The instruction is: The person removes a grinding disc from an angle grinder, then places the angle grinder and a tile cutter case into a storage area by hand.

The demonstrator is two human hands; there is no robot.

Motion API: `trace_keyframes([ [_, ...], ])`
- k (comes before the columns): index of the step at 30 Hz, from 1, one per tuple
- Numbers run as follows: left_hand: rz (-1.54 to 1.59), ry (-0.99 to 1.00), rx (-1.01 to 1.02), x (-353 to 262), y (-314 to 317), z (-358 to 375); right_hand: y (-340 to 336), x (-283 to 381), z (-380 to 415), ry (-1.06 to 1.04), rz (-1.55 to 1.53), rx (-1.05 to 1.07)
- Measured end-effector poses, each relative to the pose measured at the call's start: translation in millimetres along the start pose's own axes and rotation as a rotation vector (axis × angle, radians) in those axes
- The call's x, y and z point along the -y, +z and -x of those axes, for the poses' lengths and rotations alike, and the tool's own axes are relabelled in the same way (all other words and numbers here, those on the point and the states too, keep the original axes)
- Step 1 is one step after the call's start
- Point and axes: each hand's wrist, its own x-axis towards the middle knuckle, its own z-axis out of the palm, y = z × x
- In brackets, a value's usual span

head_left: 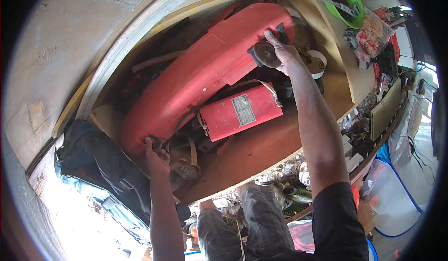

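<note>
Plywood wall, wooden workbench, cluttered floor in harsh daylight.

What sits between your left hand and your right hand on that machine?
Head view: between left hand and right hand runs the long red cover, with the red motor box just below it.

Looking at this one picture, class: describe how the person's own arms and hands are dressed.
Both hands, left hand and right hand, are bare: no gloves, rings or watch show. The forearms are uncovered; a short black sleeve covers the right upper arm.
</note>
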Motion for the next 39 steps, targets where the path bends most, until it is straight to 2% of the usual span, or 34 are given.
trace_keyframes([
  [3, 0.029, 0.005, 0.013, 1.9, 0.8, -2.1, -3.1, -1.2, -7.1, 0.047, -0.139, 0.119],
  [7, 0.027, -0.01, -0.041, 0.8, 5.7, 1.3, -6.1, 6.8, 3.7, 0.059, -0.159, 0.184],
  [9, 0.012, 0.003, -0.066, 0.6, 5.3, 3.2, -5.8, 5.5, 8.8, -0.14, -0.081, 0.172],
  [13, -0.04, 0.034, -0.066, 1.2, 2.8, 2.7, -16.3, 0.9, 2.1, -0.182, 0.052, 0.28],
  [15, -0.026, 0.045, -0.081, 9.2, -0.6, -0.7, -16.7, -6.3, 24.1, -0.298, 0.147, 0.188],
  [16, -0.024, 0.117, -0.052, 16.4, -3.5, -5.3, -15.9, -14.1, 34.1, -0.313, 0.127, 0.229],
  [17, -0.024, 0.192, -0.021, 20.0, -5.3, -8.0, -9.1, -14.8, 57.6, -0.364, 0.202, 0.168],
  [19, -0.022, 0.221, -0.014, 21.3, -5.5, -7.9, 3.1, -35.6, 70.8, -0.412, 0.229, 0.349],
  [22, 0.023, 0.219, -0.023, 21.9, -7.2, -4.0, 36.9, -38.6, 126.2, -0.21, 0.364, 0.349],
  [26, 0.143, 0.25, -0.016, 11.3, -1.0, 3.2, 71.8, -82.4, 132.0, -0.263, 0.203, 0.368],
  [28, 0.152, 0.277, 0.019, 3.8, -7.8, -8.7, 79.4, -78.4, 146.6, -0.025, 0.256, 0.361],
  [37, 0.219, 0.275, -0.011, -8.6, 4.0, 0.5, 99.4, -108.7, 143.3, -0.066, 0.278, 0.162],
  [39, 0.251, 0.281, -0.058, -12.7, 8.6, 0.5, 99.3, -114.1, 136.6, -0.026, 0.241, 0.205],
])
